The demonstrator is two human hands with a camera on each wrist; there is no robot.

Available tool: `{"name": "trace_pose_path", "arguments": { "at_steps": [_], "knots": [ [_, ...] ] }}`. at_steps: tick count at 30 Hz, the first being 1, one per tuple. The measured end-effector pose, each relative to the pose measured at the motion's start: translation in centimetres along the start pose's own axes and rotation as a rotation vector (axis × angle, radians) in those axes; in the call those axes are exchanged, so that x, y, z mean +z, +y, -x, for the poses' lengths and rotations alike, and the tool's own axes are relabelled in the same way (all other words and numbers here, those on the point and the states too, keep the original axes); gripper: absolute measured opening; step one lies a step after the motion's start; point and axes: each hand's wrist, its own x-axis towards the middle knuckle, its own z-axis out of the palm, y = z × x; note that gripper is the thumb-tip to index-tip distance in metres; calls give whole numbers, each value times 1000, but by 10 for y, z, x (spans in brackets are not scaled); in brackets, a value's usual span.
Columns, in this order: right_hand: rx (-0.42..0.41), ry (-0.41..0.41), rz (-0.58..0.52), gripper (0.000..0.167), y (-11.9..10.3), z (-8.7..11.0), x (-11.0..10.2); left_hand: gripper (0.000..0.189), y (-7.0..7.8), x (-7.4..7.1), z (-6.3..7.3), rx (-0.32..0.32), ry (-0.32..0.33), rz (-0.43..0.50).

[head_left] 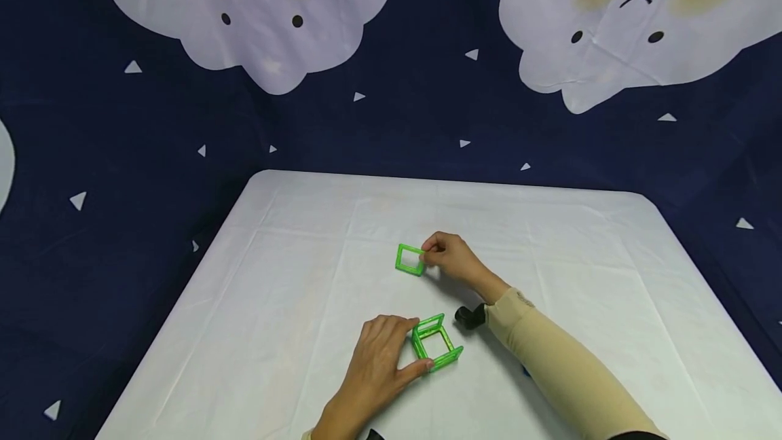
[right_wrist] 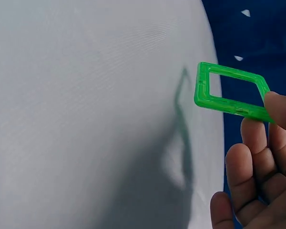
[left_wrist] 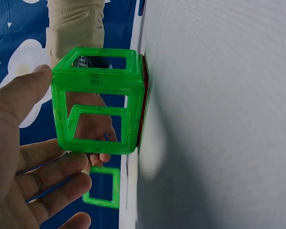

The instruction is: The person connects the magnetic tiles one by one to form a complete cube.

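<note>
In the head view my right hand (head_left: 455, 260) pinches a green square magnetic tile (head_left: 398, 258) by its edge, above the table. The right wrist view shows the same tile (right_wrist: 219, 104) as an open frame between thumb and fingers. Nearer the front, my left hand (head_left: 379, 358) holds a partly built box of green magnetic tiles (head_left: 452, 356) at its left side, thumb and fingertips on its edges. Up close in the left wrist view, the box (left_wrist: 97, 83) has upright green walls and a thin red edge (left_wrist: 143, 102) along its base on the table.
A white cloth covers the table (head_left: 293, 236). Behind it hangs a dark blue curtain (head_left: 415, 134) with clouds. A black wrist camera (head_left: 470, 318) sits under the right sleeve. A small blue thing (head_left: 526, 372) shows beside that sleeve, mostly hidden.
</note>
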Motion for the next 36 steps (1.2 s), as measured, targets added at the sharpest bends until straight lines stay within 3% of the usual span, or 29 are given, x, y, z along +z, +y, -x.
{"name": "trace_pose_path", "arguments": {
  "at_steps": [13,25,36],
  "knots": [
    [87,145,-118,19,-7,47,-25,59,-1,2,0,-5,1,21],
    [153,253,-237,26,-11,99,-28,60,1,4,0,4,20,8],
    [203,438,-148,22,-8,142,-10,64,1,7,0,10,23,5]
  ]
}}
